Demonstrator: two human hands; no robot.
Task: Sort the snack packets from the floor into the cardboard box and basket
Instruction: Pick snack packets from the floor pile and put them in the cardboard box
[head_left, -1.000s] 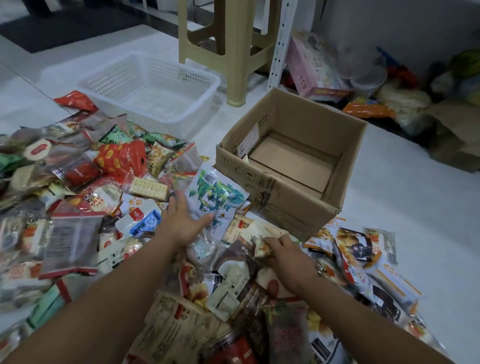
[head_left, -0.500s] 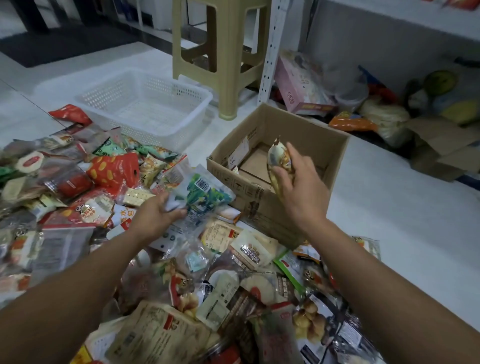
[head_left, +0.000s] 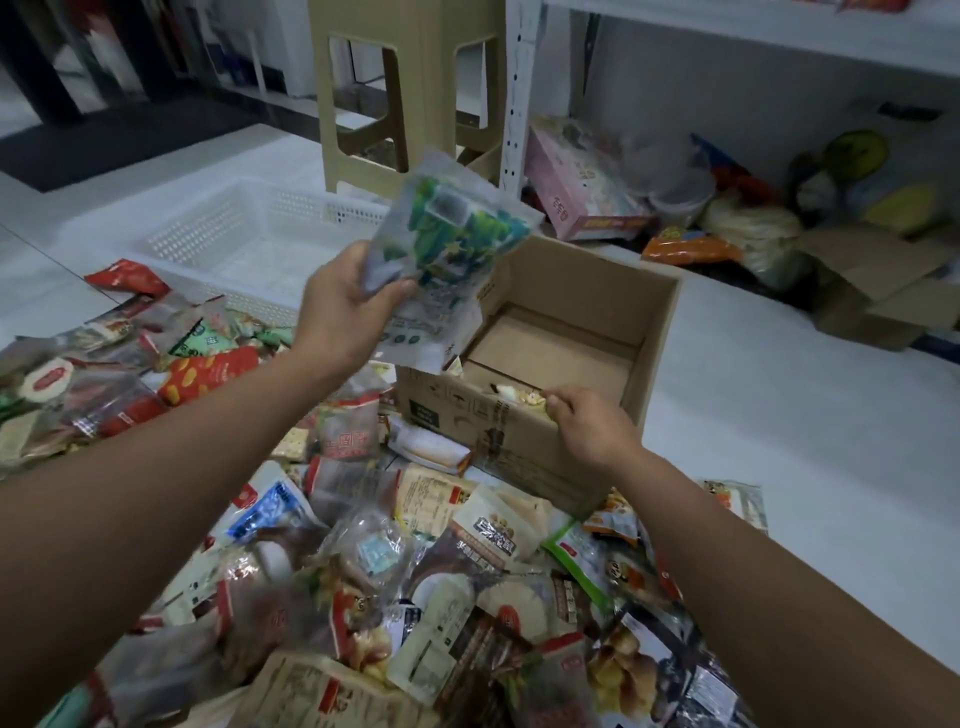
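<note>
Several snack packets (head_left: 415, 545) lie heaped on the white floor in front of me. My left hand (head_left: 343, 312) grips a green-and-white packet (head_left: 447, 260) and holds it up in the air, over the gap between the white plastic basket (head_left: 249, 234) and the open cardboard box (head_left: 660, 332). My right hand (head_left: 592, 431) is at the box's near rim, its curled fingers pinching a small yellow packet (head_left: 519, 395) just inside the near wall. Apart from that packet the box floor shows bare cardboard. No packets show in the basket.
A beige plastic stool (head_left: 410, 104) stands behind the basket and box, next to a white shelf upright (head_left: 517, 104). A pink carton (head_left: 576, 192), bags and folded cardboard (head_left: 872, 291) lie under the shelf at the back right. Bare white floor stretches right of the box.
My left hand lifted the green-and-white packet off the pile and raised it. My right hand carried the small yellow packet up over the box and lowered it inside the near wall.
</note>
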